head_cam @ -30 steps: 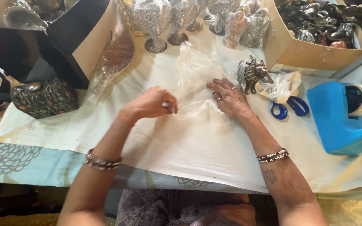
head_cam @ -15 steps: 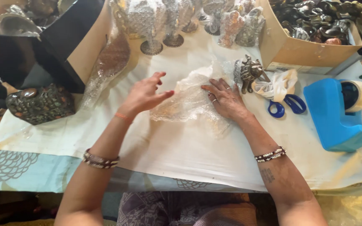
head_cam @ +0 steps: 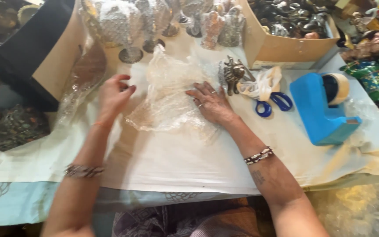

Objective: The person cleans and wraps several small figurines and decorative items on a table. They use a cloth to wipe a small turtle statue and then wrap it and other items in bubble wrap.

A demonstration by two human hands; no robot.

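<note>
A crumpled sheet of clear bubble wrap (head_cam: pixel 169 94) lies on the white table covering (head_cam: pixel 176 162), its long axis running from near the person toward the wrapped goblets (head_cam: pixel 130 26) at the far edge. It looks thin, glossy and puckered. The right hand (head_cam: pixel 211 103) rests flat on its right edge, fingers spread, gripping nothing. The left hand (head_cam: pixel 112 94) hovers open just left of the wrap, apart from it. Blue-handled scissors (head_cam: pixel 273 103) lie right of the wrap.
</note>
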